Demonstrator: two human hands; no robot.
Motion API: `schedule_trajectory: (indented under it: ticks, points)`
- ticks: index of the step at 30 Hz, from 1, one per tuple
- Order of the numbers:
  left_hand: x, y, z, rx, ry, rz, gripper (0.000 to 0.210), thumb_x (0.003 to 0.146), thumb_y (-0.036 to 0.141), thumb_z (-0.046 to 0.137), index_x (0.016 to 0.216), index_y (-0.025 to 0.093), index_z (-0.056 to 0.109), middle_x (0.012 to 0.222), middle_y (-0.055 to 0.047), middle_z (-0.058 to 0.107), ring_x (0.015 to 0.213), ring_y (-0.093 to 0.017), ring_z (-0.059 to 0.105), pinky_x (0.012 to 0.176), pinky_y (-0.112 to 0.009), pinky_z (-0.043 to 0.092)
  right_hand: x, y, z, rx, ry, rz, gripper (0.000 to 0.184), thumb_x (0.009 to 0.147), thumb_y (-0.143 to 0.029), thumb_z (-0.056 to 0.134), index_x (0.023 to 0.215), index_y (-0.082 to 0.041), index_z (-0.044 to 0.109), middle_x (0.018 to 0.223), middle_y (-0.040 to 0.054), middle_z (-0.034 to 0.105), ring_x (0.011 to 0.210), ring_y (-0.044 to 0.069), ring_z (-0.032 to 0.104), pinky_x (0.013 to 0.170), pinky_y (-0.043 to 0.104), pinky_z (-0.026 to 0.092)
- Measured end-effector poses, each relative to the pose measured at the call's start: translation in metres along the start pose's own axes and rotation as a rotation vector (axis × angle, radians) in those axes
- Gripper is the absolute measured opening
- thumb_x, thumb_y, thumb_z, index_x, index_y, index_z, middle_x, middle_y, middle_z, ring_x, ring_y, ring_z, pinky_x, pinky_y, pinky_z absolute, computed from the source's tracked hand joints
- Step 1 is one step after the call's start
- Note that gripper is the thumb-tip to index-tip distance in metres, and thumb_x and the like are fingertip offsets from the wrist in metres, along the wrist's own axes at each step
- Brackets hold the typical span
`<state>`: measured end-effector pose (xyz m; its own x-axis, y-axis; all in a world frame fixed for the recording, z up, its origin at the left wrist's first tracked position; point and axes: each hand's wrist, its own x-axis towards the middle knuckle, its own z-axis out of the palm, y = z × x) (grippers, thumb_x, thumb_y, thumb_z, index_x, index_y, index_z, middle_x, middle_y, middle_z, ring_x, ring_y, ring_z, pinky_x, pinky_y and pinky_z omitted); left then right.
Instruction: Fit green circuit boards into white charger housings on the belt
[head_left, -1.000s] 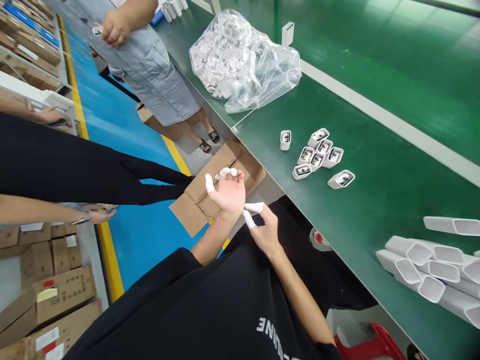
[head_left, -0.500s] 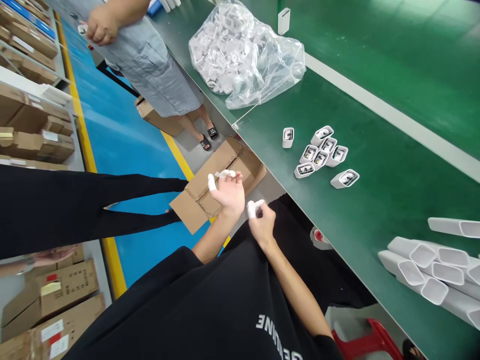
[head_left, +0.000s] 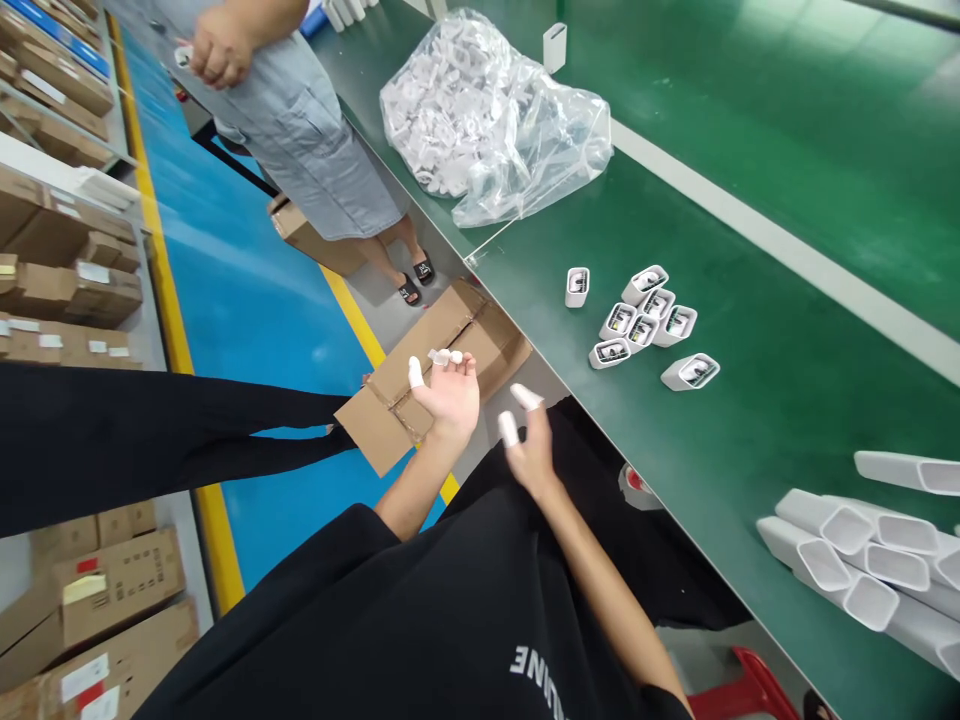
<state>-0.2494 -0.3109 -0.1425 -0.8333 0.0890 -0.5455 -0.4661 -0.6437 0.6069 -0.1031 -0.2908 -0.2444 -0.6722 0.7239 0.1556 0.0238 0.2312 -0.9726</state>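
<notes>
My left hand [head_left: 452, 398] is held palm up over a cardboard box, its fingers slightly curled and apart. White finger cots cover its thumb and some fingertips; the one near the index fingertip looks loose or wrinkled. My right hand [head_left: 531, 445] is just to the right, slightly blurred, with white finger cots on its thumb and index finger. Those two fingers stand apart, and I see nothing between them. Neither hand touches the table. On the green table [head_left: 750, 400] nearest my right hand stand several short white housings [head_left: 643, 330] with parts inside.
A clear plastic bag [head_left: 495, 120] of small white parts lies on the table, with long white tubes [head_left: 862, 550] at the right. The cardboard box [head_left: 420, 370] sits on the floor. One person [head_left: 300, 130] stands by the table; another person's black-clad legs [head_left: 150, 430] are at left.
My right thumb and index finger have parted from a near pinch. The left hand has shifted slightly left. The black-clad person at left has moved, and that person's hand is out of view.
</notes>
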Motion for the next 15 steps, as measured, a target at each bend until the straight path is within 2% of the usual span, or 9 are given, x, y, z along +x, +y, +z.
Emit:
schedule_trajectory:
  ticks: [2, 3, 4, 6, 8, 9, 11, 13, 15]
  points:
    - [0.001, 0.001, 0.003, 0.067, 0.049, -0.075, 0.053, 0.113, 0.062, 0.045, 0.085, 0.020, 0.064, 0.075, -0.002, 0.064, 0.074, -0.016, 0.068, 0.080, -0.029, 0.058, -0.001, -0.004, 0.005, -0.017, -0.200, -0.134, 0.052, 0.104, -0.055, 0.077, 0.149, -0.030, 0.074, 0.151, 0.0145, 0.077, 0.143, 0.033, 0.072, 0.126, 0.053, 0.057]
    - [0.000, 0.004, 0.005, 0.112, 0.046, -0.082, 0.052, 0.113, 0.059, 0.045, 0.083, 0.021, 0.064, 0.073, -0.002, 0.063, 0.072, -0.017, 0.067, 0.079, -0.030, 0.058, 0.000, -0.005, 0.006, -0.046, -0.281, -0.136, 0.047, 0.105, -0.049, 0.076, 0.148, -0.030, 0.075, 0.151, 0.0142, 0.077, 0.146, 0.034, 0.071, 0.128, 0.053, 0.056]
    - [-0.002, 0.007, 0.008, 0.152, 0.015, -0.076, 0.051, 0.112, 0.057, 0.046, 0.081, 0.022, 0.065, 0.072, -0.002, 0.064, 0.072, -0.017, 0.067, 0.078, -0.031, 0.057, 0.002, -0.003, 0.006, -0.086, -0.310, -0.079, 0.038, 0.109, -0.041, 0.069, 0.144, -0.028, 0.077, 0.147, 0.0145, 0.079, 0.143, 0.033, 0.073, 0.126, 0.052, 0.058]
    - [-0.007, 0.017, 0.017, 0.206, -0.126, 0.106, 0.049, 0.109, 0.056, 0.051, 0.074, 0.025, 0.066, 0.067, -0.001, 0.062, 0.069, -0.018, 0.063, 0.075, -0.034, 0.056, 0.007, 0.002, -0.004, -0.168, -0.246, 0.077, 0.028, 0.112, -0.026, 0.057, 0.126, -0.024, 0.082, 0.130, 0.0153, 0.085, 0.123, 0.032, 0.083, 0.110, 0.049, 0.066]
    - [-0.015, 0.027, 0.029, 0.170, -0.227, 0.221, 0.042, 0.104, 0.057, 0.063, 0.072, 0.030, 0.068, 0.071, 0.003, 0.066, 0.073, -0.019, 0.062, 0.076, -0.035, 0.055, 0.008, 0.003, -0.027, -0.215, -0.164, 0.122, 0.022, 0.110, -0.021, 0.061, 0.106, -0.023, 0.083, 0.112, 0.0121, 0.088, 0.100, 0.030, 0.086, 0.093, 0.044, 0.069]
    - [-0.020, 0.031, 0.037, 0.204, -0.313, 0.336, 0.038, 0.104, 0.055, 0.065, 0.074, 0.033, 0.071, 0.077, 0.004, 0.071, 0.076, -0.021, 0.063, 0.076, -0.038, 0.056, 0.004, -0.001, -0.042, -0.223, -0.150, 0.100, 0.016, 0.107, -0.022, 0.067, 0.101, -0.024, 0.082, 0.107, 0.0088, 0.089, 0.094, 0.027, 0.086, 0.089, 0.041, 0.068]
    - [-0.035, 0.032, 0.057, 0.253, -0.489, 0.352, 0.033, 0.101, 0.054, 0.073, 0.074, 0.036, 0.073, 0.082, 0.003, 0.073, 0.076, -0.024, 0.063, 0.075, -0.042, 0.055, -0.009, -0.020, -0.074, -0.203, -0.144, 0.041, 0.006, 0.104, -0.024, 0.077, 0.104, -0.027, 0.081, 0.104, 0.0002, 0.089, 0.091, 0.021, 0.086, 0.088, 0.034, 0.067]
    - [-0.051, 0.020, 0.087, 0.341, -0.762, 0.258, 0.027, 0.098, 0.047, 0.081, 0.075, 0.034, 0.074, 0.081, -0.001, 0.072, 0.074, -0.026, 0.064, 0.073, -0.043, 0.056, -0.026, -0.049, -0.106, -0.155, -0.133, -0.041, 0.008, 0.105, -0.026, 0.079, 0.111, -0.030, 0.079, 0.107, -0.0037, 0.089, 0.092, 0.017, 0.086, 0.091, 0.032, 0.065]
    - [-0.065, -0.010, 0.132, 0.488, -1.076, 0.121, 0.020, 0.094, 0.033, 0.084, 0.077, 0.030, 0.074, 0.081, -0.004, 0.071, 0.075, -0.027, 0.066, 0.073, -0.042, 0.059, -0.040, -0.081, -0.141, -0.096, -0.070, -0.147, 0.015, 0.107, -0.023, 0.076, 0.120, -0.031, 0.077, 0.110, -0.0017, 0.088, 0.095, 0.017, 0.084, 0.092, 0.035, 0.065]
